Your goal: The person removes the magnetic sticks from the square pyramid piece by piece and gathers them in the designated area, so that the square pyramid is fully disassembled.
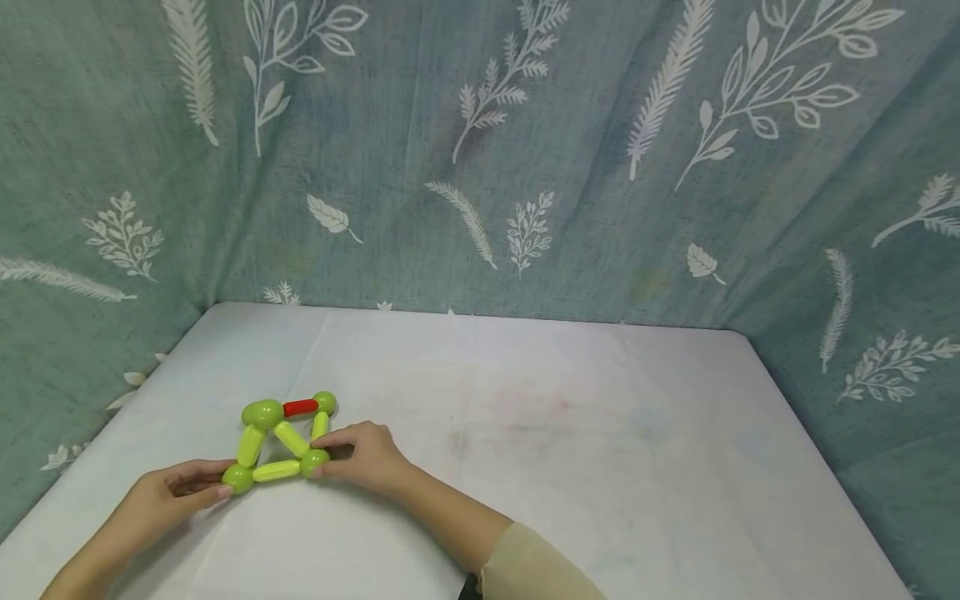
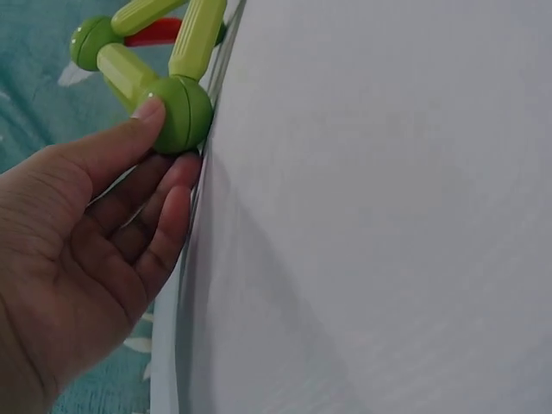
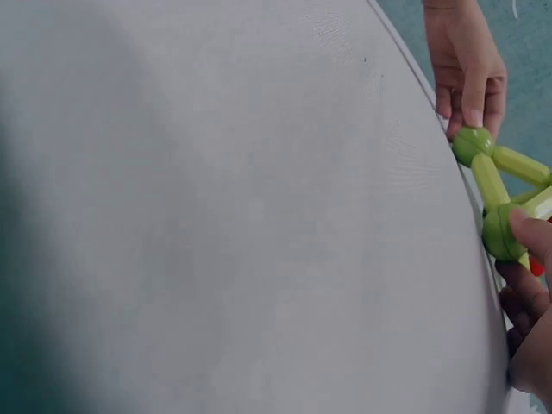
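A frame of green balls and yellow-green rods, with one red rod (image 1: 301, 407) at its far side, stands at the left part of the white table (image 1: 600, 467). My left hand (image 1: 161, 500) pinches the near left ball (image 1: 238, 478) between thumb and fingers; the left wrist view shows the thumb on top of that ball (image 2: 183, 116). My right hand (image 1: 367, 458) pinches the near right ball (image 1: 314, 463). A yellow-green rod (image 1: 277, 471) joins these two balls. Slanting rods rise from them to the large green top piece (image 1: 262, 414). Another green ball (image 1: 325, 402) caps the red rod's right end.
A green-blue cloth (image 1: 420, 133) with white leaf prints hangs behind the table and along both sides. The table's left edge (image 1: 97, 442) runs close to my left hand. Bare white tabletop stretches to the right of the frame.
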Motion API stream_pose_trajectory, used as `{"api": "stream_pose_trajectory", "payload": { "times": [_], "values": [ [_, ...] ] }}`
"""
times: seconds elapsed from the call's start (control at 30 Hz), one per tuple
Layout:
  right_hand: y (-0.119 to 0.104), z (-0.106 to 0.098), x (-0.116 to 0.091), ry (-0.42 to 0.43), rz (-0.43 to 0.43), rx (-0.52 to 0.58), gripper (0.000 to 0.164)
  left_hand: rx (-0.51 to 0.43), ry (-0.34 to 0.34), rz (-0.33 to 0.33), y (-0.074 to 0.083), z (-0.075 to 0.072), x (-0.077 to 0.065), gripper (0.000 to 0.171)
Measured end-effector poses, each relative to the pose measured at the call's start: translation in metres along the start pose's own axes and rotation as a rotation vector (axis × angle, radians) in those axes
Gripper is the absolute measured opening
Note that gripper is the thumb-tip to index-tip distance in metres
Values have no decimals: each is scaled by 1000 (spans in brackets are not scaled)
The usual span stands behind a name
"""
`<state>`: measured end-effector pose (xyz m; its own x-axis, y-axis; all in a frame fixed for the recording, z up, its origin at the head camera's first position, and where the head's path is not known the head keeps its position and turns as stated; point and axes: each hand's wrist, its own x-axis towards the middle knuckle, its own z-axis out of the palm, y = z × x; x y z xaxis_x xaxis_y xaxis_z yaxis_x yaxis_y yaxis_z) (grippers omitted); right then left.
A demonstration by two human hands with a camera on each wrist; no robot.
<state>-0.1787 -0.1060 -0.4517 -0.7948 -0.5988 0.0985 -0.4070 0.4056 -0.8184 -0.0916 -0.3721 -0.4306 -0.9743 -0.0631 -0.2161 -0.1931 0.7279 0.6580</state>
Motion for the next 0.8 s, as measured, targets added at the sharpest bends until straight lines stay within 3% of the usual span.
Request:
{"api": "stream_pose_trajectory", "payload": {
  "times": [0.1,0.27,0.57,0.8],
  "values": [
    [2,-4,-7,-5,50,91,31,17,29,37,6,9,-2,59],
    [8,-12,-17,-8,64,150,31,17,50,119,17,21,-4,49],
    [15,-23,-34,-19,85,204,29,31,11,138,33,30,-8,50],
    [21,-39,-47,-4,124,243,28,36,39,182,48,44,-6,45]
  ]
}}
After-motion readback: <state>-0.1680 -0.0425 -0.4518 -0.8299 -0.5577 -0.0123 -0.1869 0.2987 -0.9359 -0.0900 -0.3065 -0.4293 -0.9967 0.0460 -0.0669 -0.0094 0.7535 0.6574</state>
